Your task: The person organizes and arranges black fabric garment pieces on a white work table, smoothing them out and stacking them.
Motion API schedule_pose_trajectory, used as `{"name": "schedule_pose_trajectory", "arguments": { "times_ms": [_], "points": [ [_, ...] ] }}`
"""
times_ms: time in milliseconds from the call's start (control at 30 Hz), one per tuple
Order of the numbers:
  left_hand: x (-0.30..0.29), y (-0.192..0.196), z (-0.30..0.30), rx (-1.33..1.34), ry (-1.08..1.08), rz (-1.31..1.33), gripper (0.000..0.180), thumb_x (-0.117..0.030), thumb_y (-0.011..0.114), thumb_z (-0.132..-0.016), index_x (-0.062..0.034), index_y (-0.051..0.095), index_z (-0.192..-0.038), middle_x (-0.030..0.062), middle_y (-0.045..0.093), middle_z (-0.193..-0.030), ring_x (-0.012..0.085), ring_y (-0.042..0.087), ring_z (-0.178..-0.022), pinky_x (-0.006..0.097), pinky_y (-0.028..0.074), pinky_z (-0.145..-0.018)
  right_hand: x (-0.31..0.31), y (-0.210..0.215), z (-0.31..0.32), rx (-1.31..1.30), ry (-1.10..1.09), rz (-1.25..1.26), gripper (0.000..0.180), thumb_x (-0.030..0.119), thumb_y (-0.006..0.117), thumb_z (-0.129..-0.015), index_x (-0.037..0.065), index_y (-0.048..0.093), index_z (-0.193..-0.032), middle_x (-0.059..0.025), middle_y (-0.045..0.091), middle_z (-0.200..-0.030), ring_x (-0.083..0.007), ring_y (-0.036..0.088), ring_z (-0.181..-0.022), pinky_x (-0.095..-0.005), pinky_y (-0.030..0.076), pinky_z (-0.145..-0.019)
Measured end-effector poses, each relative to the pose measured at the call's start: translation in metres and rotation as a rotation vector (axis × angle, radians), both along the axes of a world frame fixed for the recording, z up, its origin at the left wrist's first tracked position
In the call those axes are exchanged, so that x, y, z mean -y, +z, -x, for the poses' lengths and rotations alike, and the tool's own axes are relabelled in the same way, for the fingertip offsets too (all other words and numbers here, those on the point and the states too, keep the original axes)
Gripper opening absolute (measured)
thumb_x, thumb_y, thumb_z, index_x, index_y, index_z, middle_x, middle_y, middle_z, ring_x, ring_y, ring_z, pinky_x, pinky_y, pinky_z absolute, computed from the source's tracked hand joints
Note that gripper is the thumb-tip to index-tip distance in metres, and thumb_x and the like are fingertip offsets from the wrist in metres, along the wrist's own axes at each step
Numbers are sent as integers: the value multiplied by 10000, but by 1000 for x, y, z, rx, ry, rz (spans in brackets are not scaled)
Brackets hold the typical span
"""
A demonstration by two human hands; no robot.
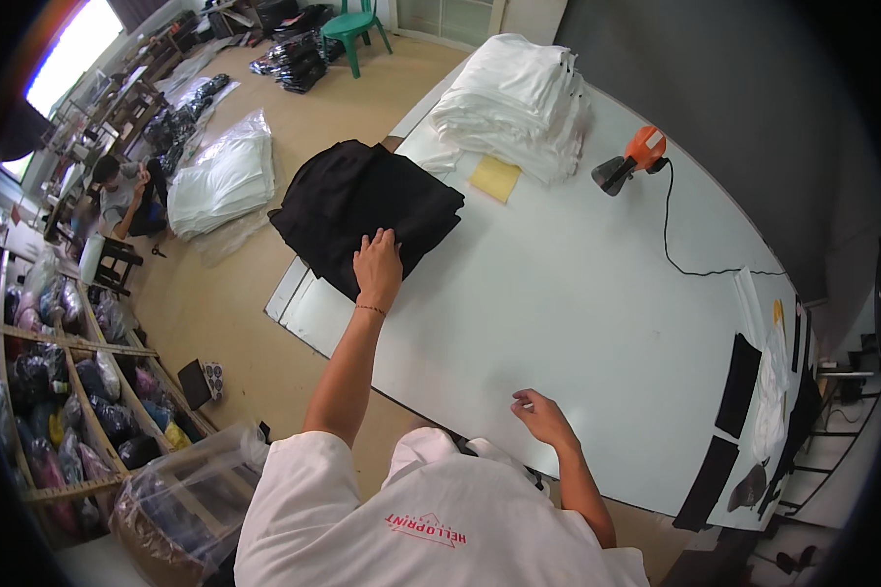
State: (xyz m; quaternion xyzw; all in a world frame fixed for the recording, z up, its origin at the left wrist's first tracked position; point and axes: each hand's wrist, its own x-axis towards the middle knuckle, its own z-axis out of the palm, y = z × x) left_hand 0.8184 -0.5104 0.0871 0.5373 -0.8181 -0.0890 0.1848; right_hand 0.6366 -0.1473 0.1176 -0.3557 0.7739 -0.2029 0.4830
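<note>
A thick pile of folded black cloth lies at the left end of the white table, its far side close to the edge. On the pile's near right side rests my left hand, fingers stretched over the fabric rather than gripping it. Nearer to me, by the table's front edge, is my right hand. Its fingers are loosely bent and apart, with nothing visible in them. The bare white tabletop lies between the two hands.
Beyond the black pile stand a tall stack of white garments and a yellow piece. An orange corded tool sits at the back. Black strips line the right end. A person crouches on the floor at left.
</note>
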Motion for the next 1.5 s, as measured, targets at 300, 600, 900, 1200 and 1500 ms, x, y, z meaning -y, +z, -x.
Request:
{"name": "schedule_pose_trajectory", "arguments": {
  "times_ms": [300,600,900,1200,1500],
  "points": [
    [12,27,-9,-76,-26,-201,388,-232,555,-961,-63,574,-1311,122,535,-1405,440,483,-1277,570,436,-1002,32,-36,-11,83,-69,62,408,310,606,-934,10,601,-1211,-137,690,-1068,-242,673,-919,-351,518,-824],
    [-6,6,-3,-60,21,-81,422,-239,568,-959,-64,556,-1343,126,513,-1431,450,412,-1341,600,356,-1064,182,-16,-23,487,-127,238,355,232,595,-955,-39,579,-1184,-129,666,-1065,-190,680,-885,-305,557,-748],
    [49,21,-20,-71,-140,22,377,-296,598,-932,-116,628,-1262,127,532,-1362,351,437,-1270,485,332,-1036,331,-22,-41,772,-348,185,381,207,576,-954,-56,490,-1217,-146,588,-1171,-222,637,-995,-332,549,-827],
    [188,15,-51,38,221,27,495,-387,586,-941,-106,555,-1348,208,458,-1451,430,429,-1315,513,343,-1063,352,-22,-59,772,-556,227,543,276,685,-888,-103,455,-1201,-191,565,-1159,-254,634,-976,-375,597,-778],
    [45,33,-56,-684,242,130,83,-43,539,-940,18,579,-978,173,627,-1052,284,606,-996,368,454,-873,363,4,-77,812,-646,372,602,301,706,-869,-15,415,-1291,-123,583,-1185,-208,626,-974,-321,554,-632]
  ]
}}
